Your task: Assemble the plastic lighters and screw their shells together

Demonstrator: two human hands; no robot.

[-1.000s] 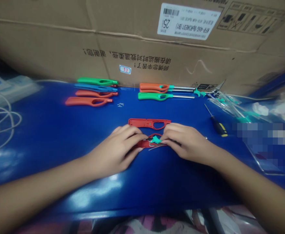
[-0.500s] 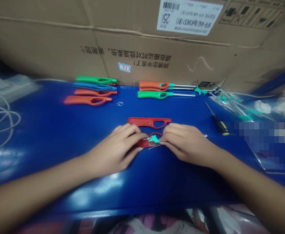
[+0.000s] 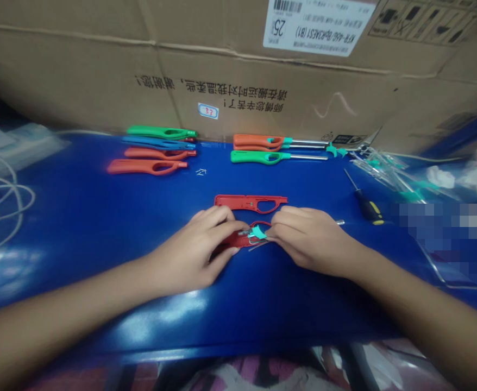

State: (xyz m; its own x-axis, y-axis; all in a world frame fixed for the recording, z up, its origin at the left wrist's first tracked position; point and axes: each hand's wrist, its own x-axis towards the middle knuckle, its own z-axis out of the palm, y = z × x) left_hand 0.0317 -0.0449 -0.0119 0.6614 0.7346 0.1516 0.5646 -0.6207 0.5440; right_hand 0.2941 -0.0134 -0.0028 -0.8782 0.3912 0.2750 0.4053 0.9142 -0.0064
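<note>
While both hands pinched it, the red shell lay flat on the blue table, the left hand clamping its left end and the right hand gripping its right end by a teal trigger. Just behind the shell lay a matching red half. Behind that half, two assembled lighters sat against the carton. Right of the half lay a screwdriver.

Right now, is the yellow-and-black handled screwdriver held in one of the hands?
No, the yellow-and-black handled screwdriver lies on the blue table, apart from both hands.
</note>
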